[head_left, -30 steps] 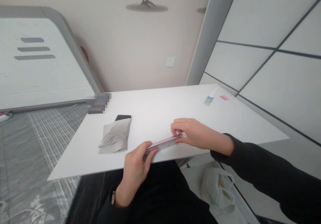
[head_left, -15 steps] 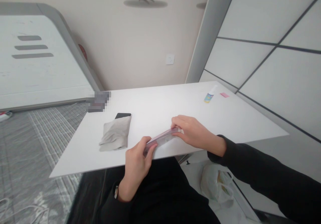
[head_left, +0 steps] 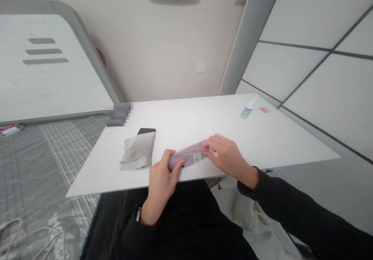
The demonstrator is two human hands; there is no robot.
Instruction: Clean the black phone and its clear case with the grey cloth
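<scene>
Over the table (head_left: 268, 139), left hand (head_left: 159, 182) and right hand (head_left: 230, 159) clasp a pink phone (head_left: 190, 159)

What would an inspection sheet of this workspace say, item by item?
Surface: white table, smooth top.
Job's things: pink phone, held over the table's near edge by both hands.
Clutter: grey pouch partly covering a black device; spray bottle and pink slip far right.
Grippers: left hand grips the near end; right hand pinches the far end.
Cables: white cables on the floor, lower left.
Surroundings: wall socket; white plastic bag under the table.
</scene>
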